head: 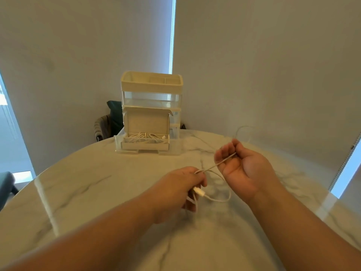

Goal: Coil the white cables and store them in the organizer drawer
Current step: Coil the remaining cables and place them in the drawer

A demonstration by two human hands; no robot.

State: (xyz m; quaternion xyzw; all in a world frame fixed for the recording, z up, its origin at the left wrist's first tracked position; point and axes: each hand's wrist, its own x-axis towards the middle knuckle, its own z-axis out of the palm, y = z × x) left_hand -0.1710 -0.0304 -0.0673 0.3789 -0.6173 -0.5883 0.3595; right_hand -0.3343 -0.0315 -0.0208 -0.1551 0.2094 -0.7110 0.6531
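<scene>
Round white marble table, grey-veined; cream organizer stands at its far edge, bottom drawer pulled out toward the near side; right of the organizer, a white cable trails onto the tabletop.

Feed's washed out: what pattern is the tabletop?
Tabletop: white marble with grey veins; head view.

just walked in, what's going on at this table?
A person is coiling a white cable over the marble table. The left hand grips the gathered loops and a connector end; the right hand holds the next stretch, the loose tail trailing away behind it. At the back, the organizer has its bottom drawer pulled out, with coiled cables already in an open box inside.
</scene>
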